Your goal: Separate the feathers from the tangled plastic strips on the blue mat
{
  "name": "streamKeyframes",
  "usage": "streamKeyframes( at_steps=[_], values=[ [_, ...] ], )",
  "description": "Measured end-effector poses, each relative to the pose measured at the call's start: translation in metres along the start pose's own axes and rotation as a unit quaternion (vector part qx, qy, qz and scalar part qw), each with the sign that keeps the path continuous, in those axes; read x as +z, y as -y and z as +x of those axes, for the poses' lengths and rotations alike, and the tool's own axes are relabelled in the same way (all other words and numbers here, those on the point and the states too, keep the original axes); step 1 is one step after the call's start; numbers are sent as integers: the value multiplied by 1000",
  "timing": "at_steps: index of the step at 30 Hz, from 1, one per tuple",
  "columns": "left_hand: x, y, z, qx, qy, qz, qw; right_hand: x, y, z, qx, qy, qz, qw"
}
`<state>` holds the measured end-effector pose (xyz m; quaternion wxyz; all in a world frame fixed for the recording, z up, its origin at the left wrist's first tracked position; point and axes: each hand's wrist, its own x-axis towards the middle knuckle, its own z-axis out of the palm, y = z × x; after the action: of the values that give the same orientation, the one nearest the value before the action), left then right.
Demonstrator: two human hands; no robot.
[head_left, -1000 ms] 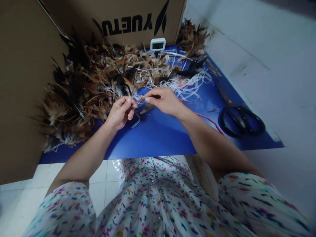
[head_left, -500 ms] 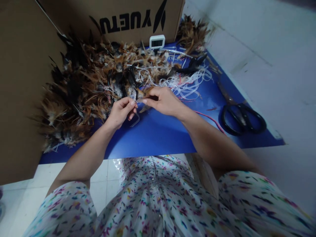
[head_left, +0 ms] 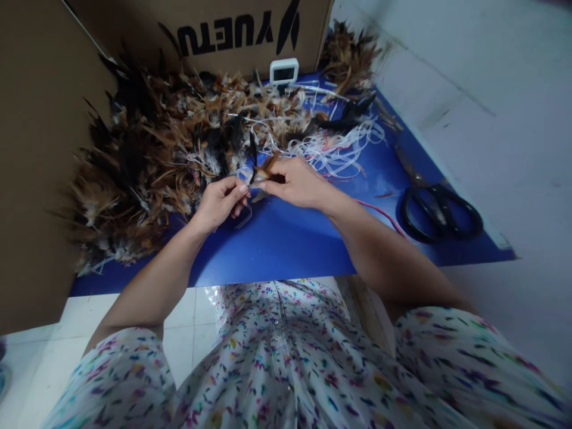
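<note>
My left hand (head_left: 220, 201) pinches a thin whitish strip, whose loose end hangs below the fingers over the blue tabletop (head_left: 272, 250). Close beside it on the right, my right hand (head_left: 295, 183) grips a small bunch of brown and dark feathers (head_left: 261, 173) between thumb and fingers. The fingertips of both hands nearly meet at the base of this bunch. A large pile of brown and black feathers (head_left: 165, 149) lies behind and to the left of my hands. Behind my right hand is a tangle of white strips (head_left: 344, 149).
Black-handled scissors (head_left: 440, 213) lie at the right, near a red cord (head_left: 382, 213). Cardboard boxes (head_left: 250, 56) stand at the back and left. A small white digital display (head_left: 284, 71) sits by the back box, and another feather bundle (head_left: 351, 56) at the back right.
The feathers in my right hand now stand more upright and spread, with a dark one pointing up. My left hand has shifted very slightly to the right.
</note>
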<state>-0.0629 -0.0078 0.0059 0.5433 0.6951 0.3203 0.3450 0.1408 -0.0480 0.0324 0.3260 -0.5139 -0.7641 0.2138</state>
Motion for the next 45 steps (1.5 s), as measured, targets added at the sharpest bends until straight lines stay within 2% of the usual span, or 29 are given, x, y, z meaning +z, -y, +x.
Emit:
streamKeyframes(
  at_steps=[11, 23, 30, 36, 39, 42, 45],
  values=[
    [-2, 2, 0, -9, 9, 54, 998, 0, -4, 0, -1, 20, 0, 1000],
    [0, -4, -3, -17, 34, 112, 993, 1, -11, 1, -1, 41, 0, 999],
    [-1, -4, -4, 6, 56, 172, 983, 3, -14, 3, 10, 62, 15, 998],
    [-2, -8, -5, 43, 61, 221, 973, 7, -15, 3, -12, 47, 45, 998],
    [-3, -7, -4, 48, 66, 189, 979, 10, -13, 4, -12, 25, 88, 996],
    [-3, -6, -3, 24, 54, 67, 996, 8, -11, 6, 4, -28, 153, 988],
    [-3, -8, -1, -14, 14, -64, 998, 4, -12, 6, 17, -106, 167, 980]
  ],
)
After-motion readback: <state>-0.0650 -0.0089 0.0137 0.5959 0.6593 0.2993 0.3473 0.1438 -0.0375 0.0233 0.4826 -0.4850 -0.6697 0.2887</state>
